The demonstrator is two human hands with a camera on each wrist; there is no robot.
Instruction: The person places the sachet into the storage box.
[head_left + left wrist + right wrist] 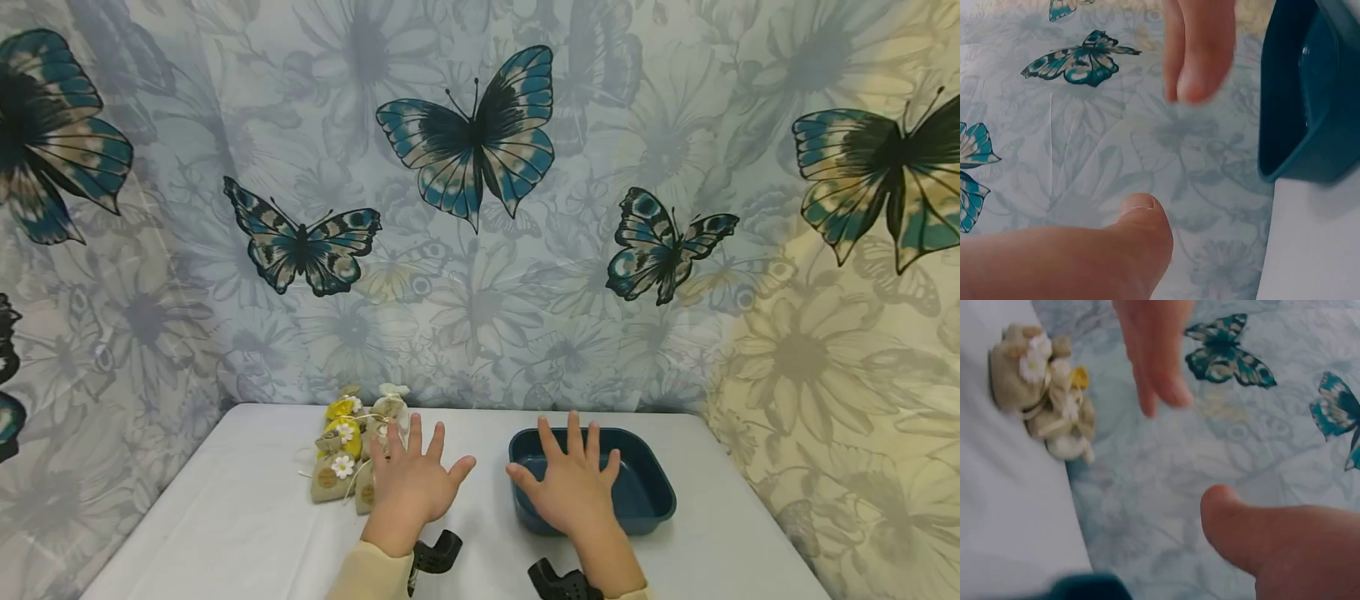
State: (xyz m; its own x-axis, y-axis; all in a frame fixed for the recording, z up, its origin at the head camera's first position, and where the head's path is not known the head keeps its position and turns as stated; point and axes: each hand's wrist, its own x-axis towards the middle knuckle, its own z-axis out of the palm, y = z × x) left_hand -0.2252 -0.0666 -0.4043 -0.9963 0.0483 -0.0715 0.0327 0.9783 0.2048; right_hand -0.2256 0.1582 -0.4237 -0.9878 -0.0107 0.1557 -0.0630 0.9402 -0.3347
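Observation:
My left hand (413, 487) is spread with straight fingers and holds nothing; in the head view it overlaps the right side of a group of small burlap pouches (330, 483). These pouches carry white daisies and yellow pieces, and some are partly hidden behind the hand. My right hand (576, 492), also spread and holding nothing, overlaps a dark blue rectangular tub (651, 500). The left wrist view shows the tub (1291, 150) beyond the thumb and fingers. In the right wrist view the pouches (1016, 381) sit at the table's far edge.
A white cloth covers the table (247, 500). Behind it and along both sides hangs a butterfly-and-flower patterned curtain (480, 317). Black wrist cameras (438, 552) are strapped at both wrists.

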